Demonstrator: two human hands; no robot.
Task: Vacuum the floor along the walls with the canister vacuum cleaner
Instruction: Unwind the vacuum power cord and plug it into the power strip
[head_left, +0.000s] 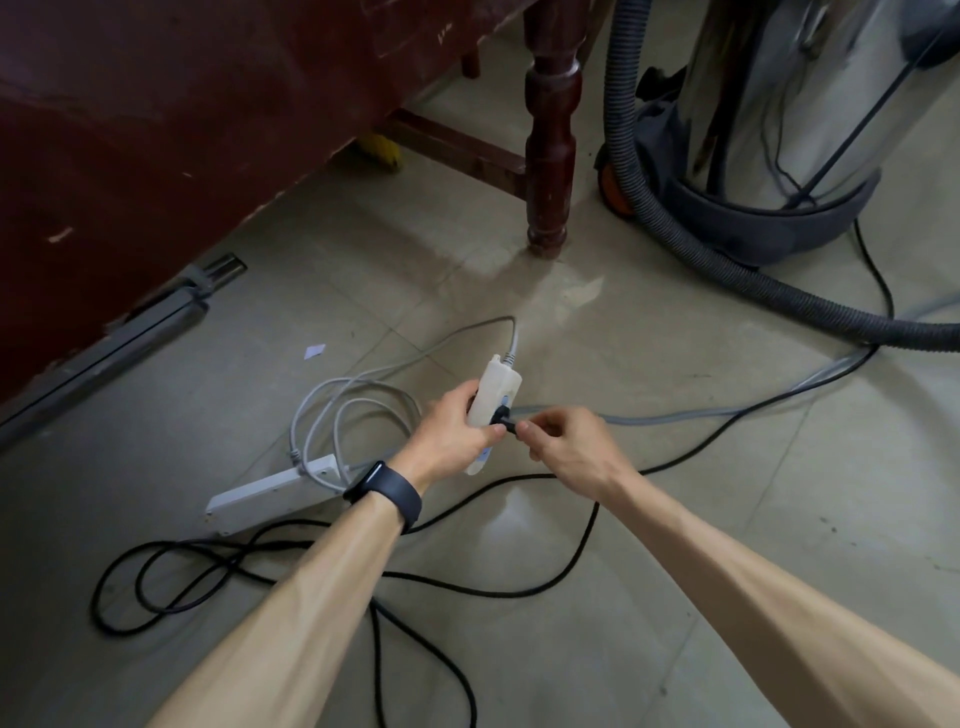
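My left hand (457, 436) grips a white strip (493, 395). My right hand (566, 447) pinches the black plug (505, 418) at the strip's face; I cannot tell if it is fully in. The strip's grey cable (513, 340) loops down to the floor (727, 493), where the black cord (591, 525) lies in loose loops. A second strip (270, 493) lies by my left wrist. The vacuum (779, 104) stands at the far right beside the desk leg (550, 130), its hose (621, 156) curving down across the floor.
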